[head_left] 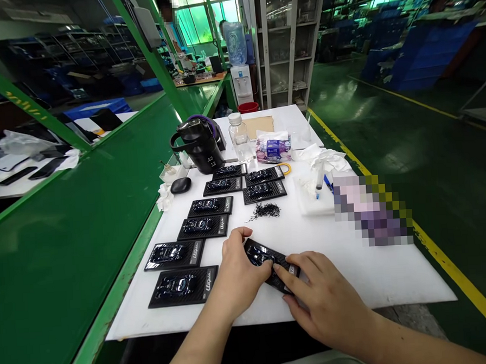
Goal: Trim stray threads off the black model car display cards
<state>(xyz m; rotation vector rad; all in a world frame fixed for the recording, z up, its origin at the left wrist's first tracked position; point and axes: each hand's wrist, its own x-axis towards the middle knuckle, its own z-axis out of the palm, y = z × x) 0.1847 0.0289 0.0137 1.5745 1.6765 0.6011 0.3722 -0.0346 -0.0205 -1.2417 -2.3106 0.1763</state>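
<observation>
A black carbon-pattern card with a glossy dark car shape lies near the front of the white table. My left hand curls round its left end, fingers bent over the card's edge. My right hand presses its fingertips on the card's right end. Several matching cards lie in rows to the left and behind, the nearest by my left wrist. A small heap of black trimmings sits behind the held card.
A black jug, a clear bottle, a tissue pack, crumpled white wipes and a black mouse-like object stand at the back. A green conveyor frame runs along the left. A blurred patch covers the right of the table.
</observation>
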